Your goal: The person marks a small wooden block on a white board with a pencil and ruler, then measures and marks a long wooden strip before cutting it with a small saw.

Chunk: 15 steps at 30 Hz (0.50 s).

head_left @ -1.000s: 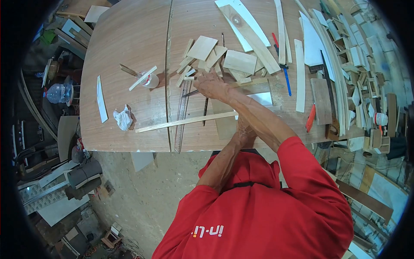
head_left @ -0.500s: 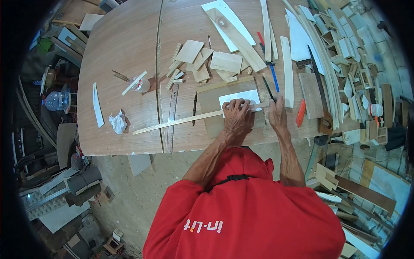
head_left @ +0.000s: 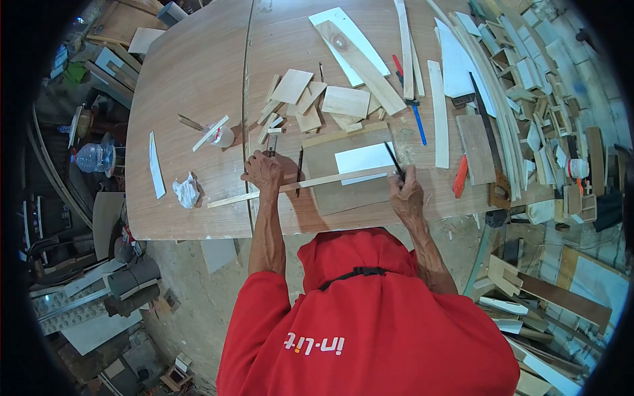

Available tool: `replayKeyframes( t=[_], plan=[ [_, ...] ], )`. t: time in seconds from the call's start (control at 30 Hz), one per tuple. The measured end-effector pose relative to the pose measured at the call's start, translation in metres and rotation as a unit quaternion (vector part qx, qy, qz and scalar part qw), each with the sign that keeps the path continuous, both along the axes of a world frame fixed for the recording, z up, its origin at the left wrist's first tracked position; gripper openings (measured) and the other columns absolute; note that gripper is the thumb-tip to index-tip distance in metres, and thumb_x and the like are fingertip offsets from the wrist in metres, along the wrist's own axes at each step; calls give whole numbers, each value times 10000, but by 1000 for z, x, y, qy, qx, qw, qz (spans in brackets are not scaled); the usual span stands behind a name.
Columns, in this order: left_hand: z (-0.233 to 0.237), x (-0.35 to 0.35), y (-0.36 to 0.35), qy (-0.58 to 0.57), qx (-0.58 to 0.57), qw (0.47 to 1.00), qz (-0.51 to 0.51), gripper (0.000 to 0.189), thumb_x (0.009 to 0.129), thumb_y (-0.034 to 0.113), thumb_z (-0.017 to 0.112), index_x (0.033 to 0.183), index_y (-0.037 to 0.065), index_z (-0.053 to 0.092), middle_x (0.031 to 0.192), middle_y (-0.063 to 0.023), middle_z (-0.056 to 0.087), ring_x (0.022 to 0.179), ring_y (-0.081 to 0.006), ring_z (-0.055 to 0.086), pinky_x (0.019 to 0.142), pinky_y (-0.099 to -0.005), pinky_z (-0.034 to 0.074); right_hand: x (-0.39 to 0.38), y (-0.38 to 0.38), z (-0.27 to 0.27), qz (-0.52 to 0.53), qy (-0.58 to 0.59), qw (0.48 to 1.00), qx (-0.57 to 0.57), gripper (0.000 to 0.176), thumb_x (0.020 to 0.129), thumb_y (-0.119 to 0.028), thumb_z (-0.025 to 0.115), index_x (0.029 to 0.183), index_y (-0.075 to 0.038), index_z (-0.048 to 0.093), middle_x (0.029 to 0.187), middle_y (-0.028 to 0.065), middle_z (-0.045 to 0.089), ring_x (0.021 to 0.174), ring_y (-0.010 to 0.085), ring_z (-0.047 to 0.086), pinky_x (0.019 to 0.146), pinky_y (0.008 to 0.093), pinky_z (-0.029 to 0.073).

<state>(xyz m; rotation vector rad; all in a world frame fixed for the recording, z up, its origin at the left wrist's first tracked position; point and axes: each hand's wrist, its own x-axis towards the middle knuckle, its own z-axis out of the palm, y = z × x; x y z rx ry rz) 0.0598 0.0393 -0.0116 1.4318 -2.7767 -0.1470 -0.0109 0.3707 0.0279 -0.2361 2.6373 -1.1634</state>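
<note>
My left hand [head_left: 264,171] is curled over the metal ruler [head_left: 273,141], whose upper end shows past the fingers while the hand and forearm cover the rest. A long thin wooden strip [head_left: 228,199] runs under that wrist and across the table. In my right hand [head_left: 407,191] is a slim black tool [head_left: 394,158], its tip pointing away from me. It stands beside the strip's right end. Behind the strip, a white rectangular piece [head_left: 365,160] lies on a brownish board [head_left: 323,189]. A dark pencil-like stick [head_left: 300,162] rests between the left hand and the board.
Small wooden panels [head_left: 292,86] are heaped beyond the board. A white cup [head_left: 223,136] and crumpled tissue [head_left: 187,191] stand at left. To the right lie an orange-red cutter [head_left: 460,177], a blue-handled tool [head_left: 419,123], a handsaw [head_left: 500,191] and long strips.
My left hand has left the white piece and moved left to the ruler. My right hand, with the black tool, has shifted slightly left and toward me.
</note>
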Motion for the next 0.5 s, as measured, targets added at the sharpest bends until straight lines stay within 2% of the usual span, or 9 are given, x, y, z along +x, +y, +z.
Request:
replayKeyframes(
  t=[0.07, 0.13, 0.2, 0.23, 0.3, 0.4, 0.43, 0.5],
  plan=[
    [6, 0, -2, 7, 10, 1000, -2, 319, 783, 248, 680, 1022, 42, 631, 1032, -151, 646, 1057, -331, 589, 840, -591, 419, 0, -9, 1, 5, 4, 1000, 14, 293, 940, -282, 550, 1042, -11, 503, 764, 221, 624, 771, 416, 638, 690, 496, 468],
    [-1, 0, -13, 16, 19, 1000, -4, 286, 771, 231, 681, 979, 36, 656, 993, -164, 666, 1015, -341, 618, 830, -568, 446, -3, -17, 1, 34, 2, 995, 91, 337, 929, -330, 580, 1046, -18, 530, 810, 217, 646, 801, 416, 643, 712, 510, 474],
    [-15, 4, -36, 76, 95, 989, -82, 256, 764, 237, 672, 898, 20, 683, 890, -191, 697, 893, -364, 667, 785, -486, 504, -4, -23, 3, 36, 0, 996, 84, 350, 920, -358, 592, 1023, -28, 540, 850, 208, 663, 811, 420, 643, 726, 518, 478],
    [-15, 4, -40, 77, 94, 989, -83, 256, 764, 237, 672, 898, 20, 683, 890, -191, 697, 893, -364, 667, 785, -486, 504, -4, -26, 3, 36, -4, 994, 99, 341, 920, -354, 591, 1011, -29, 538, 858, 208, 666, 816, 420, 642, 727, 516, 479],
    [-13, 4, -46, 145, 167, 973, -67, 236, 760, 239, 668, 864, 31, 705, 832, -194, 704, 807, -375, 684, 752, -420, 529, -6, -28, 2, 34, -8, 993, 114, 333, 920, -349, 590, 999, -31, 536, 866, 208, 668, 820, 420, 641, 729, 514, 480],
    [0, 2, -54, 162, 196, 965, -65, 238, 767, 246, 667, 901, 57, 717, 872, -172, 714, 855, -356, 684, 780, -449, 521, -5, -29, -2, 37, -8, 990, 132, 320, 918, -338, 590, 977, -29, 532, 866, 207, 669, 818, 419, 641, 727, 511, 480],
    [6, -1, -53, 143, 177, 973, -35, 210, 773, 238, 656, 910, 95, 728, 886, -162, 714, 881, -358, 679, 801, -465, 516, -5, -29, -3, 28, 2, 992, 121, 306, 916, -336, 589, 981, -40, 545, 820, 206, 666, 793, 425, 644, 712, 513, 478],
    [19, -3, -54, 148, 166, 974, -29, 206, 775, 238, 654, 910, 99, 726, 896, -161, 713, 891, -359, 677, 805, -472, 512, -5, -28, -5, 18, 11, 994, 109, 292, 914, -333, 588, 984, -51, 559, 774, 205, 663, 767, 430, 646, 697, 515, 477]
  ],
)
